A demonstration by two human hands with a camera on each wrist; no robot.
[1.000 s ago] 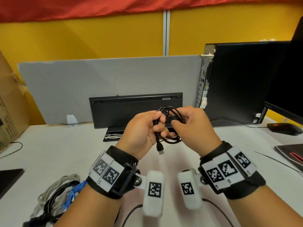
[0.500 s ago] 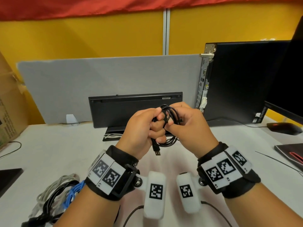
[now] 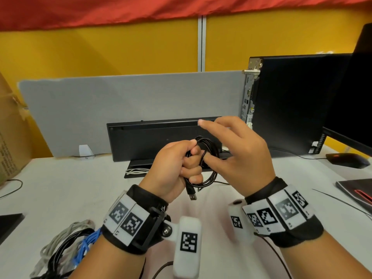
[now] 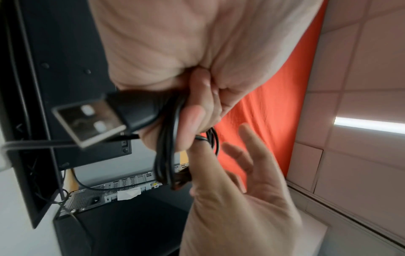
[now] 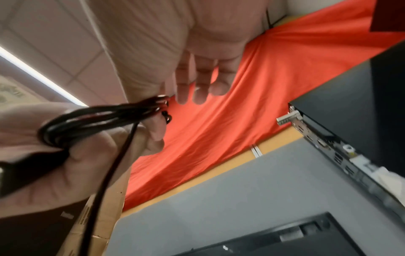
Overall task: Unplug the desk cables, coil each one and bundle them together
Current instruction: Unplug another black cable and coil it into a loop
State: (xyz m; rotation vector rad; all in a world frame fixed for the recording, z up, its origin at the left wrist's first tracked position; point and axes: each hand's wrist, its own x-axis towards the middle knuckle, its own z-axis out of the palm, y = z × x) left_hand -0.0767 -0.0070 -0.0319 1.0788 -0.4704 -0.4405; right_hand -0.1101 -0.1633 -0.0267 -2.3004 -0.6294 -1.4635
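My left hand (image 3: pixel 177 164) grips a coil of thin black USB cable (image 3: pixel 211 148) in its fist above the white desk (image 3: pixel 60 194). The cable's USB plug (image 3: pixel 192 195) hangs below the fist and fills the left wrist view as the plug (image 4: pixel 87 119). My right hand (image 3: pixel 237 150) is beside the coil with its fingers spread and straight. Only its thumb reaches into the loop. In the right wrist view the coil (image 5: pixel 92 119) runs from the left hand (image 5: pixel 65 164) toward the straight fingers (image 5: pixel 197 83).
A heap of grey, black and blue cables (image 3: pixel 66 250) lies at the desk's front left. A black keyboard (image 3: pixel 153 137) leans on the grey divider, with a white cable (image 3: pixel 136 171) at its foot. A PC tower (image 3: pixel 291 101), monitor (image 3: pixel 354 117) and mouse (image 3: pixel 346 160) stand right.
My right hand has let go of the coil and spread its fingers upward. My left hand still holds the coil, which has dropped slightly.
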